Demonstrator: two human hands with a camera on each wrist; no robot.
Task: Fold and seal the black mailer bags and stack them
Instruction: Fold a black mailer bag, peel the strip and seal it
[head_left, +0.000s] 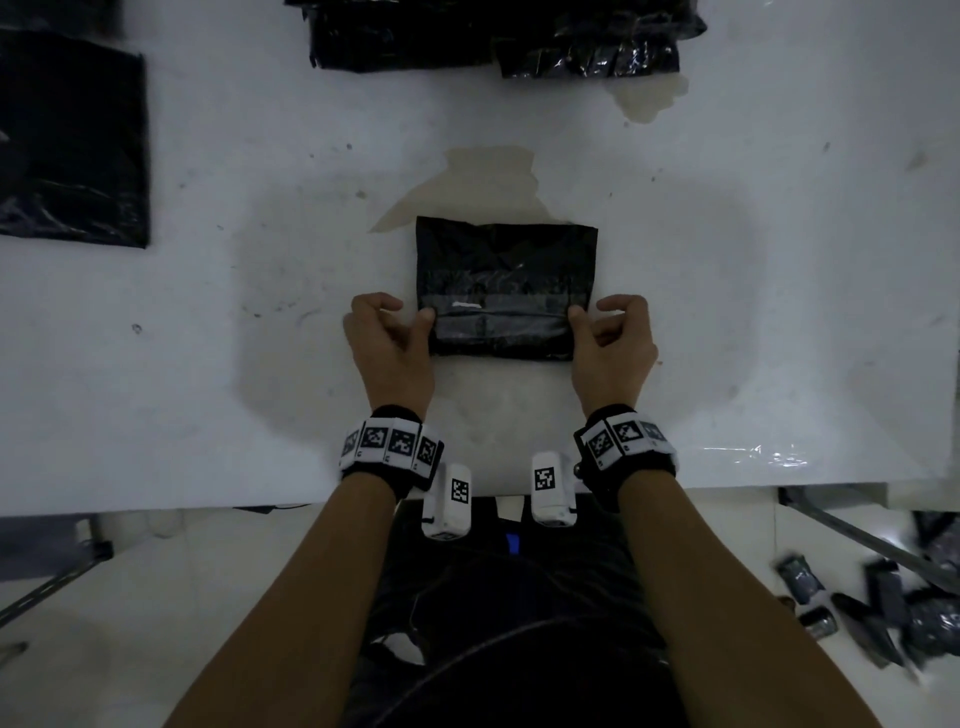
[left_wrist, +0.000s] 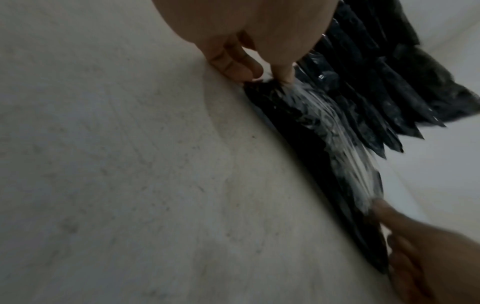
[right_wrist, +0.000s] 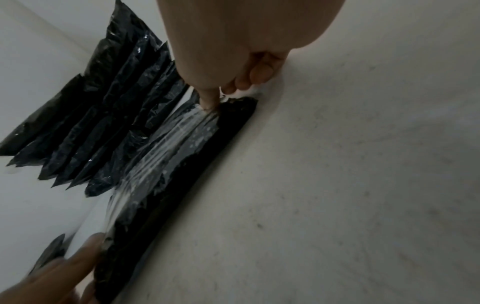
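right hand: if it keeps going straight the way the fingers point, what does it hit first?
The right hand points inward across the mailer bag it pinches, so it would probably meet the left hand at the opposite edge first; depth is hard to judge.

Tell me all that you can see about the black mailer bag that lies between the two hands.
The mailer bag is black, crinkled, glossy plastic, roughly rectangular, and lies flat on the white table in front of the person. Its near part is folded into a thicker band, and a shiny see-through strip with a small white mark runs across it. The left hand pinches the strip's left end and the right hand pinches its right end. It lies apart from the pile of bags at the far edge.
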